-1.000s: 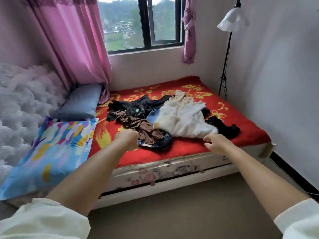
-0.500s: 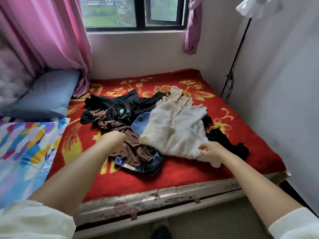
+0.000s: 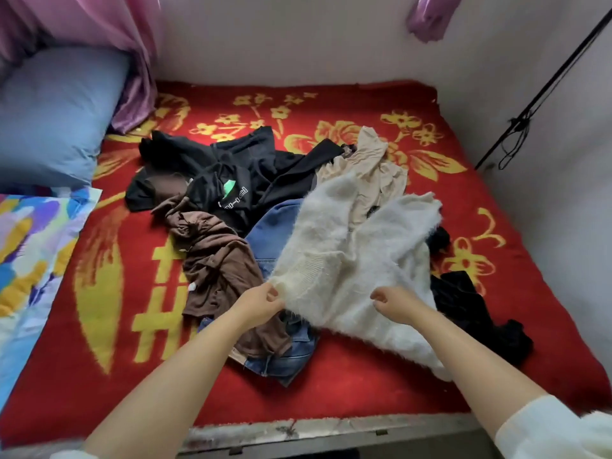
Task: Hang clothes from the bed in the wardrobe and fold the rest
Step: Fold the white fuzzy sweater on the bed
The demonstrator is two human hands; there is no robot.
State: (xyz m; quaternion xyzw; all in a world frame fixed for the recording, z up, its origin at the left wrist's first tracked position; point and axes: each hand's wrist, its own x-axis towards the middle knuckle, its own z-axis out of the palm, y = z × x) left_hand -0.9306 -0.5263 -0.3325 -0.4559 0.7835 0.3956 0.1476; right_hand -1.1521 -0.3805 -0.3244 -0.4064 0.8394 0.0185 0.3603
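left hand (image 3: 261,304) now on fuzzy sweater (image 3: 347,260) | red floral blanket (image 3: 99,326)

A home bedroom: a bed (image 3: 331,385) under a red blanket, pillow (image 3: 56,111), pink curtain (image 3: 132,44).

Red floral bed (image 3: 331,392): clothes pile (image 3: 265,220), blue pillow (image 3: 56,111), patterned quilt (image 3: 29,253).

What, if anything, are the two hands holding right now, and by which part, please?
Both hold the fluffy white sweater: the left hand pinches its near ribbed edge, the right hand grips the fabric further right.
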